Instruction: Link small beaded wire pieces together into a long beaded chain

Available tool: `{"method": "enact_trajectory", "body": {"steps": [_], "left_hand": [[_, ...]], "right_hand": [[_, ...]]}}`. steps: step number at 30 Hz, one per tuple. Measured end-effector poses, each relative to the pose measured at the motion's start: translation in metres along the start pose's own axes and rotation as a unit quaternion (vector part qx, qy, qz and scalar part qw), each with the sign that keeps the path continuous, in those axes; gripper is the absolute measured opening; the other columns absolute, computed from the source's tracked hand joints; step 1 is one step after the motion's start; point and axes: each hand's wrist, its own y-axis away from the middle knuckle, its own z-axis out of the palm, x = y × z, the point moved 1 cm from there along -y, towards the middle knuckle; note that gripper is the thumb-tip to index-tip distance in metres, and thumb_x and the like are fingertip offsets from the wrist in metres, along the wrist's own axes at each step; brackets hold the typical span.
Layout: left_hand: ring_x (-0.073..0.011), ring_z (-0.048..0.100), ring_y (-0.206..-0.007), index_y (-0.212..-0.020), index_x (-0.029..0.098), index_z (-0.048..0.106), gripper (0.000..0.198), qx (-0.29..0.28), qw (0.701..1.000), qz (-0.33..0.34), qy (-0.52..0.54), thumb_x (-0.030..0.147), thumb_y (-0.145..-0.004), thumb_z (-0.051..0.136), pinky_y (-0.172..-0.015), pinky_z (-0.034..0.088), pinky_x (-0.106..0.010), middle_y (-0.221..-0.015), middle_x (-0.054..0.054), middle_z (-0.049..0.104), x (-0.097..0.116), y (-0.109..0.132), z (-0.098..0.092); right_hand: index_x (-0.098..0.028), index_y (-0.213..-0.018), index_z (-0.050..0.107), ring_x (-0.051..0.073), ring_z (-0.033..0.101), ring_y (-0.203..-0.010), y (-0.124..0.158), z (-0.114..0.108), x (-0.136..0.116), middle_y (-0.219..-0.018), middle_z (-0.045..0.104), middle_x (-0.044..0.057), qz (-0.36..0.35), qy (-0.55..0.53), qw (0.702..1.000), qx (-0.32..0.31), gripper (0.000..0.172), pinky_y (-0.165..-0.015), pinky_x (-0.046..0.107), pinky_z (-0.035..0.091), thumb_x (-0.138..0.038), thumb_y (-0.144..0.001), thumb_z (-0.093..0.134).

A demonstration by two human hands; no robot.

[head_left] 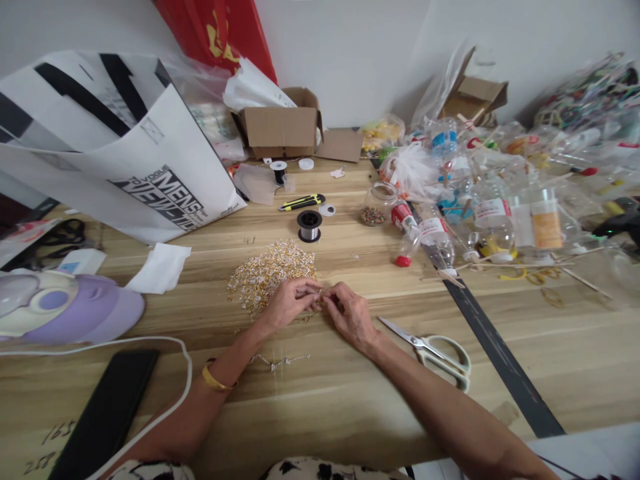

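Observation:
My left hand (295, 299) and my right hand (349, 313) meet at the near right edge of a loose pile of gold and clear beads (275, 263). The fingertips of both are pinched together around a tiny gold-coloured piece (321, 293); its exact kind is too small to tell. Below the hands, a thin beaded chain (285, 362) lies on the wooden table (350, 393). Scissors (435, 350) rest to the right of my right forearm, blades slightly apart. Beyond the pile stands a spool of silvery wire (309, 227).
A yellow-black utility knife (301, 202) and a jar of small beads (377, 205) sit farther back. Plastic bottles (435, 233) crowd the right side. On the left are a large paper bag (125, 160), a purple cap-like object (100, 307), a white cable (187, 373) and a black slab (107, 413).

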Motion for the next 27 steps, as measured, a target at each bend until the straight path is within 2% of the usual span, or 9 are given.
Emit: {"method": "enact_trajectory", "body": {"steps": [5,13,23,27], "left_hand": [[-0.0144,0.068,-0.067,-0.096,0.010,0.063,0.025,-0.009,1.000,0.004,0.001,0.023,-0.076,0.069,-0.065,0.056,-0.026,-0.081,-0.007,0.073,-0.0003,-0.0002,-0.0007],[-0.0168,0.070,-0.079,-0.098,0.010,0.063,0.028,-0.009,1.000,0.007,0.000,0.017,-0.072,0.069,-0.079,0.055,-0.030,-0.087,-0.009,0.073,0.0005,-0.0005,-0.0011],[-0.0158,0.069,-0.069,-0.097,0.010,0.062,0.026,0.006,1.000,-0.007,-0.004,0.019,-0.073,0.068,-0.068,0.057,-0.028,-0.080,-0.007,0.073,0.0016,-0.0006,-0.0003],[-0.0148,0.069,-0.066,-0.096,0.012,0.064,0.024,0.027,0.998,0.022,-0.047,0.020,-0.074,0.067,-0.069,0.057,-0.027,-0.076,-0.005,0.073,0.0033,0.0003,-0.0006]], "right_hand": [[-0.020,-0.088,0.056,0.015,0.057,-0.068,-0.0004,-0.0005,-0.0008,-0.080,0.060,0.004,-0.005,-0.008,1.000,0.003,0.009,-0.061,0.024,0.043,-0.021,-0.091,0.047],[-0.019,-0.088,0.057,0.014,0.058,-0.068,0.0000,0.0007,0.0006,-0.081,0.060,0.003,0.003,-0.009,1.000,0.003,0.009,-0.062,0.024,0.042,-0.022,-0.091,0.049],[-0.019,-0.087,0.056,0.014,0.057,-0.069,-0.0002,-0.0001,-0.0007,-0.080,0.060,0.003,0.008,-0.021,1.000,-0.009,0.009,-0.063,0.024,0.043,-0.021,-0.091,0.049],[-0.019,-0.087,0.057,0.014,0.056,-0.068,-0.0003,-0.0005,-0.0019,-0.079,0.059,0.003,0.005,-0.028,0.999,-0.017,0.010,-0.063,0.024,0.043,-0.021,-0.091,0.048]]}}
